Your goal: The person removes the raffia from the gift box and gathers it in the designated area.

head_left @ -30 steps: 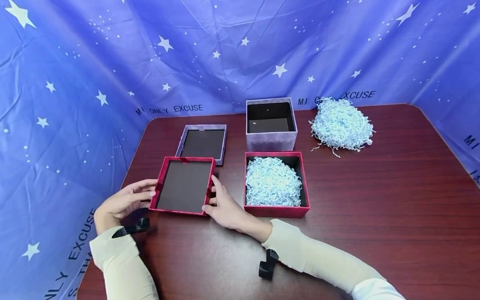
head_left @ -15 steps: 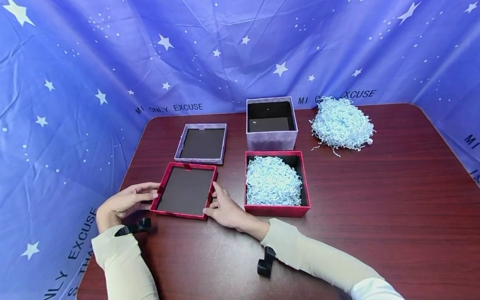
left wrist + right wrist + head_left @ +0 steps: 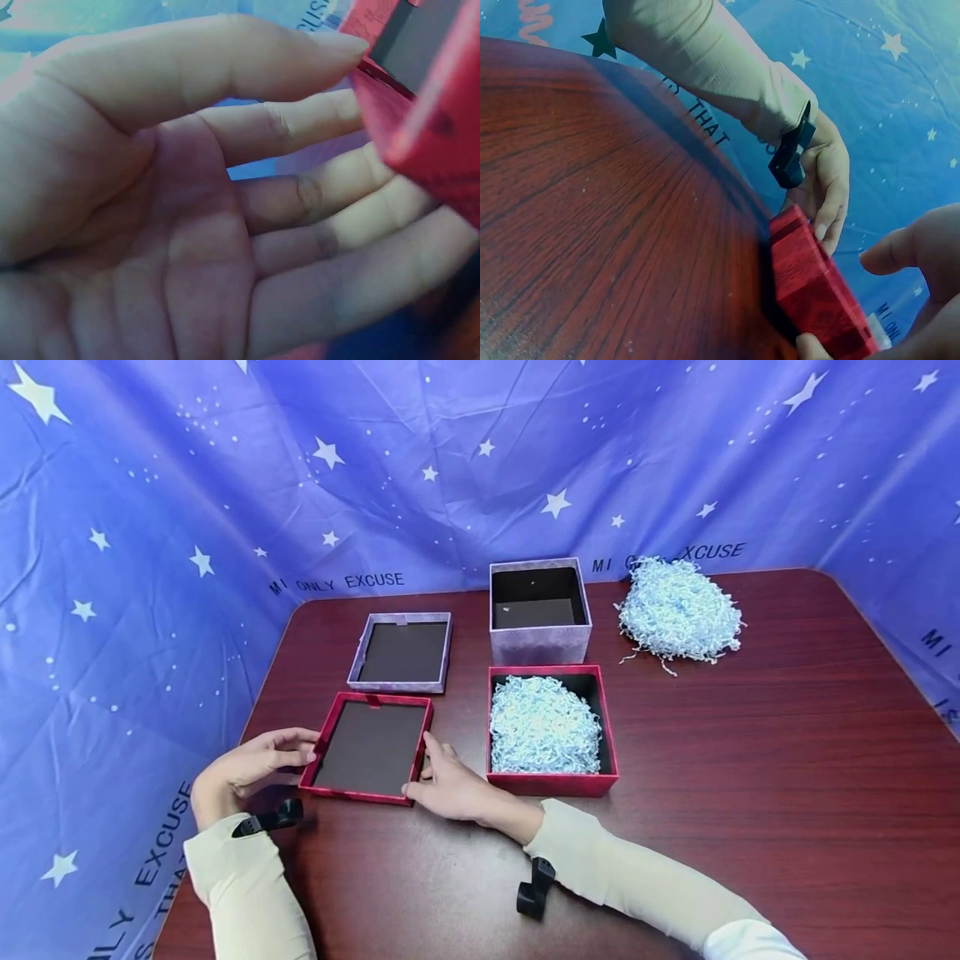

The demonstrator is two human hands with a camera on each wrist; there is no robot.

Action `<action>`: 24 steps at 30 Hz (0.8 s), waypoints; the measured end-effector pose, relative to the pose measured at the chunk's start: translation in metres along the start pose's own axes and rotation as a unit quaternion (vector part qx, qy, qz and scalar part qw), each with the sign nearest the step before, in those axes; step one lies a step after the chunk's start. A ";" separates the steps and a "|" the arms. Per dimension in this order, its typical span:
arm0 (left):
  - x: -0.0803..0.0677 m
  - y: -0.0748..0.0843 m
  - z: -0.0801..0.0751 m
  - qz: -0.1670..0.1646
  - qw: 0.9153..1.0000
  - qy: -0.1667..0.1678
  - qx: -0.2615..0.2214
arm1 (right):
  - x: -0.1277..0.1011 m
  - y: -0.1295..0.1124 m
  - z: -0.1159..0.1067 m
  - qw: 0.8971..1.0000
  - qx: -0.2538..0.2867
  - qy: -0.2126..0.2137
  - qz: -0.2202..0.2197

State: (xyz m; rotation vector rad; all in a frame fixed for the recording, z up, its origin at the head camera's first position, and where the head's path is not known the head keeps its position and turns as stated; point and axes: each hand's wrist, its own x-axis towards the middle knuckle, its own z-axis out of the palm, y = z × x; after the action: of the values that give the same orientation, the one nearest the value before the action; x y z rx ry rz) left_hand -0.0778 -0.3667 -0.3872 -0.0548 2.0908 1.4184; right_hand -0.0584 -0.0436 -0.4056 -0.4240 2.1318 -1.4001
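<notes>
A red box lid [image 3: 370,748], hollow side up with a dark lining, lies low over the table at the left in the head view. My left hand [image 3: 251,768] holds its left side; in the left wrist view the thumb rests at the rim and the fingers reach behind the red wall [image 3: 442,112]. My right hand [image 3: 453,787] grips the right side, thumb near the front corner, index finger along the wall. The right wrist view shows the lid [image 3: 814,285] edge-on, close above the tabletop. The red box [image 3: 555,783] to its right holds pale blue shredded paper [image 3: 545,724].
Behind the red lid is a purple lid [image 3: 401,652], lining up. An empty purple box [image 3: 540,643] stands behind the red box. A loose heap of shredded paper [image 3: 678,610] lies at the back right. A starry blue curtain [image 3: 450,485] borders the dark red wooden table [image 3: 750,760].
Both hands have brought the red lid down and slightly nearer to me, so it no longer overlaps the purple lid. The boxes and paper have stayed put.
</notes>
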 end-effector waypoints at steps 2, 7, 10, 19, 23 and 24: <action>-0.002 0.004 0.000 0.006 1.000 -0.002 0.015 | -0.007 -0.004 -0.003 0.999 -0.038 -0.008 -0.022; -0.011 0.024 0.001 0.037 0.997 0.039 0.053 | -0.030 -0.025 -0.016 0.986 -0.138 -0.044 -0.085; -0.018 0.045 0.004 0.072 0.991 0.081 0.073 | -0.044 -0.041 -0.028 0.976 -0.170 -0.061 -0.124; -0.006 0.110 0.032 0.160 0.974 0.109 0.119 | -0.056 -0.072 -0.068 0.955 -0.203 0.021 -0.216; 0.014 0.131 0.053 0.179 0.974 0.079 0.119 | -0.054 -0.073 -0.090 0.949 -0.206 0.054 -0.231; 0.019 0.135 0.059 0.180 0.974 0.070 0.119 | -0.054 -0.072 -0.096 0.950 -0.205 0.060 -0.228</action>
State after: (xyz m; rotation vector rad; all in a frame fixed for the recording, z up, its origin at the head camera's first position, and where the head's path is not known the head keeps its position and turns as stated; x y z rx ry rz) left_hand -0.1146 -0.2532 -0.2983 0.3454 2.4671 1.3837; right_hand -0.0751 0.0265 -0.2958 -1.0753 2.5417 -1.2213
